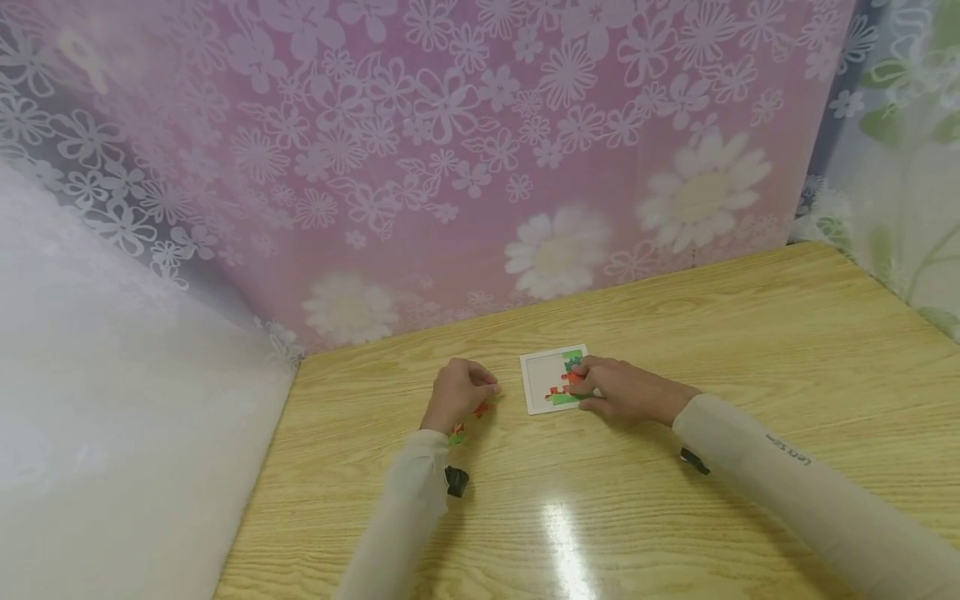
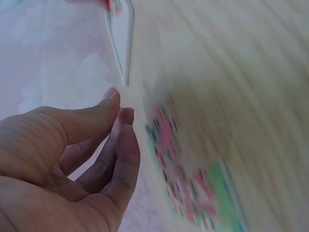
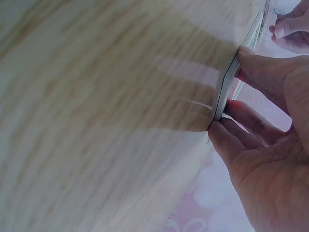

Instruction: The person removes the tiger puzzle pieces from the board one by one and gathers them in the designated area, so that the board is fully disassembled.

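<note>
Loose pieces, lower centre of view, could scatter if your left hand brushes them | its fingertips gathered, can't tell whether holding one | your right hand grips the puzzle tray, right of centre; pressing unevenly could tilt it, popping fitted pieces loose

left hand loosely curled, thumb near fingertips, right hand with fingers apart
</note>
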Tool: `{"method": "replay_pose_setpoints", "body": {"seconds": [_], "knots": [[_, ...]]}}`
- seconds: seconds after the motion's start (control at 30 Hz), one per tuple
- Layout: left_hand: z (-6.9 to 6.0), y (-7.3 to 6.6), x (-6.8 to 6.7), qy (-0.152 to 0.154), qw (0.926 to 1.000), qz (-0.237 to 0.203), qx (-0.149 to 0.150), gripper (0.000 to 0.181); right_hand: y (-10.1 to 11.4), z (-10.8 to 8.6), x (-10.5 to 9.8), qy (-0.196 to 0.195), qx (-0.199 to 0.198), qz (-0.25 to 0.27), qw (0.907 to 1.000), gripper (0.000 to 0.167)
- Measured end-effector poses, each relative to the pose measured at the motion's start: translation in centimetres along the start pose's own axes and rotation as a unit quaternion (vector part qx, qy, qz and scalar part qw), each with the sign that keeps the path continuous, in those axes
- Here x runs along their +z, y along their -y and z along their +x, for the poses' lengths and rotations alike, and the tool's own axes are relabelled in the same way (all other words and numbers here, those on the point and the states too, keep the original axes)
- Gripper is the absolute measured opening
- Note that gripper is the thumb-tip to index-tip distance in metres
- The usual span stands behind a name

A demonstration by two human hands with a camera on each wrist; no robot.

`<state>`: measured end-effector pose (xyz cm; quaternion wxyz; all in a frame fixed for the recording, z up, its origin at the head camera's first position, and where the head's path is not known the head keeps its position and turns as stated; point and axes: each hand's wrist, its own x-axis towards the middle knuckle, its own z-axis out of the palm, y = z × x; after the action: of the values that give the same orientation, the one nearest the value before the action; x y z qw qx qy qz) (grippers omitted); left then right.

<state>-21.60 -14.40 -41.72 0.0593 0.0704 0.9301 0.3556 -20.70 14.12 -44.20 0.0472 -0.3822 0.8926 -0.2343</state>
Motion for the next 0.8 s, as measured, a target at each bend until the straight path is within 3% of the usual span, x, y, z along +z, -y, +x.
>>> {"method": "replay_pose_setpoints", "body": {"seconds": [0.17,0.43,0.57,0.8], "knots": [[0.7,-1.4,1.5,0.021,0.9995,0.001,0.022,0.009,-0.1,0.0,0.0,-0.001,-0.003,-0.006,1.0,0.034],[1.6,-3.7,3.8,0.068,0.9972,0.004,0.032,0.011,0.0,0.1,-0.1,0.004,-0.002,0.003,1.0,0.034],[1.8,-4.2,4.7,0.089,0.9952,-0.003,0.04,0.012,0.0,0.0,-0.1,0.002,-0.008,0.007,0.9999,0.033],[2.0,-4.5,5.5,0.09,0.9952,-0.011,0.037,0.012,0.0,-0.1,-0.2,-0.004,-0.021,0.006,0.9998,0.033]]}}
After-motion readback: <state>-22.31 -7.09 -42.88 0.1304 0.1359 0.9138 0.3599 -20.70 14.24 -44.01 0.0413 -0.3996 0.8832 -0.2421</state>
